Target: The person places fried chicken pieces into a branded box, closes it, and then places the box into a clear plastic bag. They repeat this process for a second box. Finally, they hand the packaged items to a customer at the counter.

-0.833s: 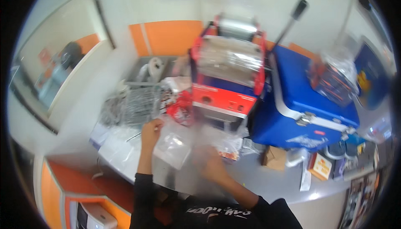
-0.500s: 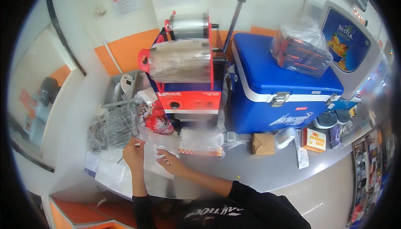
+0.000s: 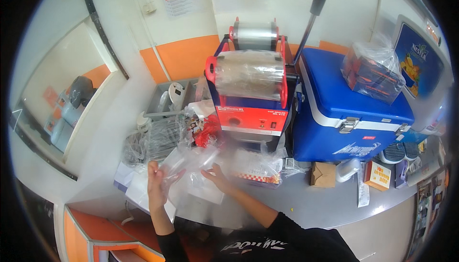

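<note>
– Fingers (image 3: pixel 152 168) of the left hand (image 3: pixel 157 188): how are they set?
– Head view: curled and clamped on a crumpled clear plastic bag (image 3: pixel 198 159).
– Right hand (image 3: pixel 222 180)?
– Loosely bent, gaps seen between fingers, tips pointed left at the bag's near edge. Whether plastic is pinched cannot be told; film is blurred there.
– Bag location?
– Between both hands, in front of the machine, toward its left. Height over the grey metal counter (image 3: pixel 306 209) cannot be judged.
– What is set around it?
– White flat sheets (image 3: pixel 138 185) are laid at the counter's left edge, beside the left hand. Behind: a grey bundle in clear wrap (image 3: pixel 165 135), then a red printed packet (image 3: pixel 206 132) to its right. A grey divided tray (image 3: pixel 152 108) is placed farther back.
– Right of the bag?
– A checker-edged box in clear plastic (image 3: pixel 260 170) is seen near the right hand. Behind it stands a red-fronted sealing machine (image 3: pixel 251 120), film rolls mounted on top, black-handled lever (image 3: pixel 311 28) raised at its right.
– Beyond that?
– A blue cool box with a white band (image 3: pixel 351 111); boxes in a clear bag (image 3: pixel 374 73) are rested on its lid. A brown cardboard box (image 3: pixel 323 175) is placed in front.
</note>
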`<state>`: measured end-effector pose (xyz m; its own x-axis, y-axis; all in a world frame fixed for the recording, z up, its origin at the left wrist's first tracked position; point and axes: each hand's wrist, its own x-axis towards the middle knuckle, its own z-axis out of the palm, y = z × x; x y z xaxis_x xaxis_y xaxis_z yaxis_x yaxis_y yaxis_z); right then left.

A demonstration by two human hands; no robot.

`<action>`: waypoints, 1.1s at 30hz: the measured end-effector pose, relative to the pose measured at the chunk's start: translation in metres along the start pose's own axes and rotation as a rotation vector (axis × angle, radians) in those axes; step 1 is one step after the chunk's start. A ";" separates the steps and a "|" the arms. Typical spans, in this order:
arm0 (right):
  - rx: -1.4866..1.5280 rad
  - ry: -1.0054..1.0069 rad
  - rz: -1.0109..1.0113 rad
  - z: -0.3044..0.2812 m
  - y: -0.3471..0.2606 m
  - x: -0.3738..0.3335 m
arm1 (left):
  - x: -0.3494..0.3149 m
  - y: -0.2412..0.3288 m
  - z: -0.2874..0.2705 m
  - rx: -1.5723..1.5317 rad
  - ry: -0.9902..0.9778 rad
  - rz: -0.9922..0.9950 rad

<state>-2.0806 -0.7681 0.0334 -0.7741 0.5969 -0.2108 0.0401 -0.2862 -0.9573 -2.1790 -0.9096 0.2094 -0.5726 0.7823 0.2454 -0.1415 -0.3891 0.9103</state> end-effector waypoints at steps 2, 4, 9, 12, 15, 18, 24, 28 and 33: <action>0.118 -0.082 -0.264 0.001 -0.015 -0.020 | -0.007 0.001 -0.008 -0.233 0.034 -0.046; -0.043 0.032 -0.488 0.001 -0.030 -0.043 | -0.014 0.002 -0.011 -0.277 0.082 -0.100; 0.035 0.274 -0.542 -0.009 -0.038 -0.067 | -0.048 -0.005 -0.003 -0.327 0.324 -0.251; 1.021 -0.185 0.191 -0.072 -0.014 -0.078 | -0.063 -0.020 -0.015 -0.360 0.368 -0.375; 0.870 -0.261 0.365 -0.102 0.026 -0.119 | -0.078 -0.058 -0.034 -0.278 0.284 -0.478; 0.520 -0.284 0.773 -0.117 0.046 -0.168 | -0.106 -0.110 -0.045 -0.028 0.293 -0.786; -0.837 0.350 0.195 -0.094 0.054 -0.203 | -0.150 -0.160 -0.059 0.074 0.267 -0.814; -0.971 0.338 0.205 -0.081 0.061 -0.190 | -0.149 -0.172 -0.060 0.418 0.247 -0.654; -0.856 0.373 0.171 -0.097 0.073 -0.189 | -0.147 -0.165 -0.030 1.145 0.109 -0.224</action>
<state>-1.8699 -0.8295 -0.0159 -0.4690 0.8412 -0.2691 0.6983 0.1666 -0.6962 -2.0952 -0.9752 0.0134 -0.7012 0.7103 0.0621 0.5297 0.4607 0.7121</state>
